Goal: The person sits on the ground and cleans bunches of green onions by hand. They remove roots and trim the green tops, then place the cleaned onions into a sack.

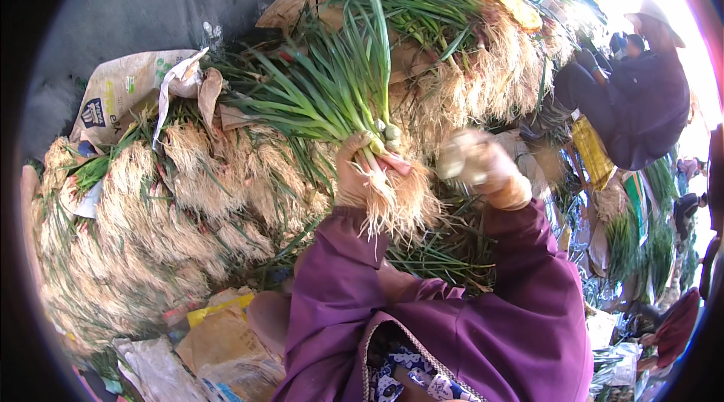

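Note:
In the middle of the view my left hand [353,173] is closed round the lower stems of a bunch of green onions [354,104]. The green leaves fan upward and to the left, while pale stringy roots hang below the fist. To the right of those roots is my right hand [479,164], apart from the bunch and smeared by motion, so its fingers cannot be made out. Both hands seem to wear pale gloves, and purple sleeves cover the forearms.
Piles of green onions with long roots [173,213] lie on the left, and another heap [483,62] is at the back. A printed sack [124,93] lies on the left pile. Brown and white packaging [226,342] is at lower left. A person in dark clothes [641,93] sits at right.

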The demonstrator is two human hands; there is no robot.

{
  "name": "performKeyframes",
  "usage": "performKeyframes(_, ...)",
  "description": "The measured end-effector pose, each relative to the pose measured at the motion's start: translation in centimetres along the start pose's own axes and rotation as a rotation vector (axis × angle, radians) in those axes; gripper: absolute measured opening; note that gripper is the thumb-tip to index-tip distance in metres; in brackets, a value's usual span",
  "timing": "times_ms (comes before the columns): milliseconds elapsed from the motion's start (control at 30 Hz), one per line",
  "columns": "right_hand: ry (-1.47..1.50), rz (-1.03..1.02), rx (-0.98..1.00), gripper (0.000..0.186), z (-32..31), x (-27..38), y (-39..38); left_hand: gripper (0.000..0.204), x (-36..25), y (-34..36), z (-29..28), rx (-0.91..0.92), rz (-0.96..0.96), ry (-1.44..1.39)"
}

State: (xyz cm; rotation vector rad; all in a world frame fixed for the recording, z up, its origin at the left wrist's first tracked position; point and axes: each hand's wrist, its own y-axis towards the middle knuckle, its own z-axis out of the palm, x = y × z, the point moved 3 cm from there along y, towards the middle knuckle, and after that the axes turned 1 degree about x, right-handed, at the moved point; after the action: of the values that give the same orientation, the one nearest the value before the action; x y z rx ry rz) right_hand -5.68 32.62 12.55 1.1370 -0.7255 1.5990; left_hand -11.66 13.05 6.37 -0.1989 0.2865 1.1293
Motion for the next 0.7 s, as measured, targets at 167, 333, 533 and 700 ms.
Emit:
performKeyframes(167, -0.072, -0.192, 0.141, 0.03, -2.7, 4.0, -1.6, 0.035, -0.6, -0.5, 0.1, 0.124, -0.101, -0.074)
performKeyframes(333, -1.35, -0.113, 0.039, 0.042, -4.8, -2.9, 6.4, 0.039, 0.1, -0.8, -0.4, 0.071, -0.048, -0.047)
performKeyframes(533, -0.205, 0.116, 0.127, 0.036, -1.4, -5.5, 13.0, 0.042, 0.0, -1.3, 0.1, 0.108, 0.021, 0.008)
performKeyframes(700, -0.55, -0.101, -0.1, 0.031, 1.3, -2.8, 12.9, 0.032, 0.3, -1.6, -0.6, 0.032, -0.089, 0.017)
